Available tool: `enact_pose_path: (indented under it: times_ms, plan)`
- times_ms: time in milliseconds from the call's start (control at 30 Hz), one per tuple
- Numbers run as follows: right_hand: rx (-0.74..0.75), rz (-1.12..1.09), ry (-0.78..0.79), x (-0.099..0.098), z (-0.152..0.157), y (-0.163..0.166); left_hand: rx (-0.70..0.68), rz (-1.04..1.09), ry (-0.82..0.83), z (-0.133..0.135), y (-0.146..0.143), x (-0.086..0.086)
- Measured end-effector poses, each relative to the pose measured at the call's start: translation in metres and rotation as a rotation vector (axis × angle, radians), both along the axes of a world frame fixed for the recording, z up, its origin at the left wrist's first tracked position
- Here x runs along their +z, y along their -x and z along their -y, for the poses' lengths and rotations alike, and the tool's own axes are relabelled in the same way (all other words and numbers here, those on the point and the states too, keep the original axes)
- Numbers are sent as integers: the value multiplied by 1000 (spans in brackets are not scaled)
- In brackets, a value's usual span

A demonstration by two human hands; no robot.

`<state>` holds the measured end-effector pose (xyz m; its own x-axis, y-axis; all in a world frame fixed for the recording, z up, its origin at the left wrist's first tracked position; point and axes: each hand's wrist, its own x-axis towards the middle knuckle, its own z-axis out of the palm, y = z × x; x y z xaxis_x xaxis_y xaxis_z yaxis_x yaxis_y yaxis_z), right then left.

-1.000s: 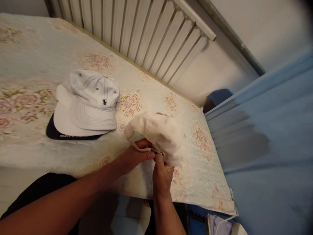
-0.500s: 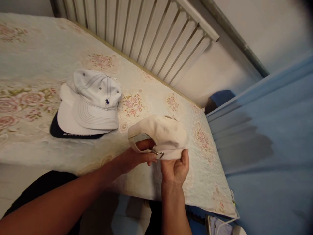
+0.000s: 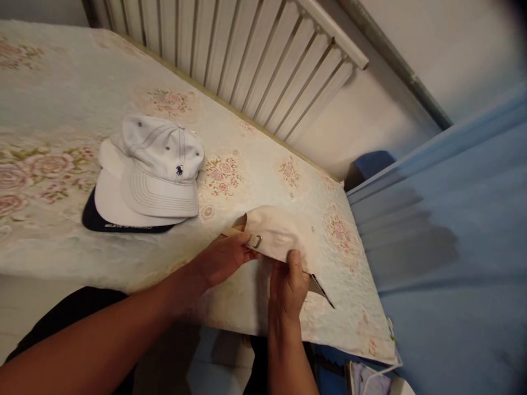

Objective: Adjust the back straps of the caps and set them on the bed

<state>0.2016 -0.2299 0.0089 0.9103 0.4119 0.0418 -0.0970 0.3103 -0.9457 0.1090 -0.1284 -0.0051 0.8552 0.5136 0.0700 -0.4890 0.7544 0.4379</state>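
Observation:
Between my two hands is a cream baseball cap (image 3: 280, 227), held above the floral cover with its back strap and metal buckle toward me. My left hand (image 3: 230, 255) pinches the strap beside the buckle. With the thumb on the outside and the fingers hidden beneath, my right hand (image 3: 290, 282) grips the cap's lower edge. Part of the brim (image 3: 321, 291) sticks out at the lower right, past that hand. Off to the left lies a stack of caps: a white cap with a small dark horse logo (image 3: 164, 159) on top, and a dark brim with lettering (image 3: 123, 225) at the bottom.
A floral padded cover (image 3: 255, 159) lies over the surface under the caps. Behind it stands a white radiator (image 3: 230, 60). A blue curtain (image 3: 436, 241) hangs on the right. A white cord (image 3: 381, 373) and some items are at the lower right, below the edge.
The cream cap has been turned in my hands: its open back gap now faces away and its brim shows at the lower right. My right thumb has moved onto the cap's side.

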Motion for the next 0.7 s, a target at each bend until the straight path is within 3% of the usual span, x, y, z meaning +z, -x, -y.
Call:
enact_pose_path:
  times_ms: [133, 333, 400, 600, 700]
  plan:
    - [-29, 39, 122, -7, 0, 4, -62, 136, -33, 6, -2, 0]
    - [31, 100, 158, -6, -2, 9, -169, 177, 4, 18, -4, -9]
    - [61, 73, 106, -3, -4, 10, -169, 169, 20, 17, -4, -10]
    - [186, -113, -249, 14, -10, 5, -152, 117, 71, 13, -2, -9]
    - [245, -239, -301, 20, -10, -4, -159, 110, 89, 11, -1, -10]
